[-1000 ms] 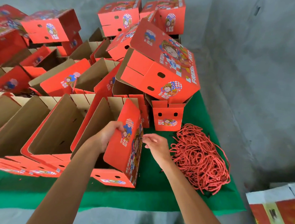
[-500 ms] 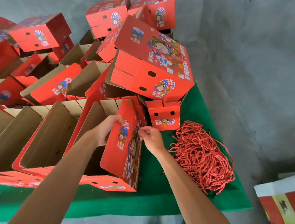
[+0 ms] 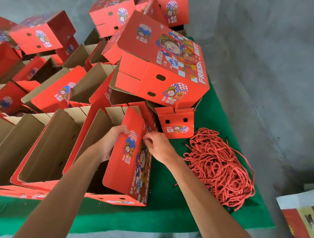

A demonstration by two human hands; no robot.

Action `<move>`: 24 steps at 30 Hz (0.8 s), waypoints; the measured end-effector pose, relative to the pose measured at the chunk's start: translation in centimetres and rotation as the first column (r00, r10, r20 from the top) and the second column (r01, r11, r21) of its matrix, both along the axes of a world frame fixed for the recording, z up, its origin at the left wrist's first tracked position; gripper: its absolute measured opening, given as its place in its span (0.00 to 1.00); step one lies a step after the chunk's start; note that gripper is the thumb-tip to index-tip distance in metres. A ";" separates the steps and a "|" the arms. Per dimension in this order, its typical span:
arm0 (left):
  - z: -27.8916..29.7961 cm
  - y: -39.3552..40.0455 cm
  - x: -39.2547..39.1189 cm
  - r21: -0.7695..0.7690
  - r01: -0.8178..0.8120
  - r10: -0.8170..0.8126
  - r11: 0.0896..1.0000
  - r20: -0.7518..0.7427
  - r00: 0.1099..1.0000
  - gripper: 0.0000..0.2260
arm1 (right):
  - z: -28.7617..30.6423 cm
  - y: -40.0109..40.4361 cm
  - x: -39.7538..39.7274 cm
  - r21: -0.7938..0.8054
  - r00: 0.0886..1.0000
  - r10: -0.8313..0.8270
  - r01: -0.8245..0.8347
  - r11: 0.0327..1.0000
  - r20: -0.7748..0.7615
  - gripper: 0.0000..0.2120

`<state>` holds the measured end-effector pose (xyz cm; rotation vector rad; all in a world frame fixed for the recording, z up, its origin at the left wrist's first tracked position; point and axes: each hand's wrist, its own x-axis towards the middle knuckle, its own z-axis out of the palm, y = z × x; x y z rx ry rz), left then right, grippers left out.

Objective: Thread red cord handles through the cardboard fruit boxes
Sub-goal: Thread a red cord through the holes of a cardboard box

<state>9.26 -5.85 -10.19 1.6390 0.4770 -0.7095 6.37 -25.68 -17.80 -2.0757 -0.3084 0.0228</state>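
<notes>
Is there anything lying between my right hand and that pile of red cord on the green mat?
Nothing visible. The right hand is at the upright red cardboard box, and only bare green mat lies between it and the tangled pile of red cord to its right.

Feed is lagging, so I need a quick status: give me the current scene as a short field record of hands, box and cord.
left hand: grips the upper edge of the box panel
right hand: fingers pinched at the panel's top right edge; cord in them cannot be told
box in work: open, on the green mat
cord pile: on the mat, right of the box
</notes>
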 end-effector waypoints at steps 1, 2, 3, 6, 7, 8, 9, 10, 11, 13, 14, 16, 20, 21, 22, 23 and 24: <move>0.2 -0.1 0.0 0.005 -0.001 0.001 1.000 0.008 1.000 0.25 | 0.2 0.1 0.2 -0.031 1.000 0.010 -0.010 0.999 0.010 0.09; 0.3 0.0 0.0 0.008 -0.012 0.012 1.000 0.010 1.000 0.25 | 0.4 0.0 0.5 -0.037 1.000 0.010 -0.010 0.999 0.002 0.09; 0.4 -0.1 0.1 -0.006 -0.018 0.018 1.000 0.009 1.000 0.26 | 0.5 0.0 0.8 -0.024 1.000 0.006 -0.007 1.000 -0.014 0.09; 1.2 -0.7 -1.0 -0.121 0.018 -0.024 0.992 -0.050 0.998 0.40 | 0.4 -0.2 1.3 0.100 0.991 -0.032 0.045 0.994 -0.128 0.06; 1.3 -1.1 -1.4 -0.106 0.032 -0.038 0.994 -0.047 0.998 0.38 | 0.3 -0.2 1.3 0.148 0.984 -0.043 0.069 0.987 -0.174 0.04; 1.3 -1.6 -1.9 -0.050 0.051 -0.053 0.997 -0.032 0.998 0.32 | 0.1 -0.2 1.3 0.188 0.977 -0.048 0.088 0.978 -0.210 0.04; 1.5 -2.5 -2.0 0.027 0.069 -0.069 0.997 0.004 0.998 0.25 | -0.1 -0.1 1.3 0.225 0.971 -0.045 0.100 0.969 -0.237 0.04; 1.5 -3.2 -2.3 0.100 0.072 -0.076 0.992 0.041 0.996 0.21 | -0.3 0.0 1.3 0.264 0.965 -0.035 0.105 0.959 -0.258 0.03; 1.5 -3.8 -2.4 0.142 0.054 -0.063 0.988 0.061 0.996 0.18 | -0.6 0.0 1.3 0.290 0.963 -0.024 0.104 0.951 -0.268 0.03; 1.3 -4.3 -2.6 0.162 -0.001 -0.020 0.987 0.128 0.992 0.12 | -0.9 0.1 1.2 0.307 0.964 -0.012 0.096 0.947 -0.264 0.06; 1.3 -4.4 -2.7 0.146 -0.010 -0.014 0.989 0.162 0.987 0.11 | -1.1 0.2 1.1 0.314 0.963 -0.011 0.099 0.944 -0.269 0.07; 1.3 -4.4 -2.8 0.103 -0.008 -0.013 0.995 0.198 0.980 0.09 | -1.3 0.4 1.0 0.306 0.961 -0.015 0.103 0.947 -0.277 0.07; 0.6 -4.5 -2.3 0.232 -0.031 -0.022 0.972 0.222 0.975 0.09 | -0.1 0.2 1.0 0.087 0.961 -0.060 0.087 0.992 -0.270 0.07; 0.4 -4.3 -2.0 0.344 -0.042 -0.049 0.938 0.252 0.967 0.09 | 0.6 -0.2 0.9 -0.014 0.961 -0.084 0.083 0.996 -0.264 0.09; 0.6 -4.0 -1.8 0.443 -0.042 -0.091 0.896 0.275 0.957 0.11 | 1.5 -0.8 0.9 -0.134 0.963 -0.121 0.090 0.987 -0.242 0.13; 0.9 -3.8 -1.6 0.520 -0.042 -0.133 0.853 0.295 0.946 0.13 | 2.6 -1.5 0.7 -0.245 0.965 -0.166 0.114 0.963 -0.204 0.18; 1.5 -3.5 -1.5 0.568 -0.045 -0.160 0.822 0.306 0.939 0.14 | 4.0 -2.4 0.7 -0.313 0.965 -0.202 0.144 0.939 -0.164 0.21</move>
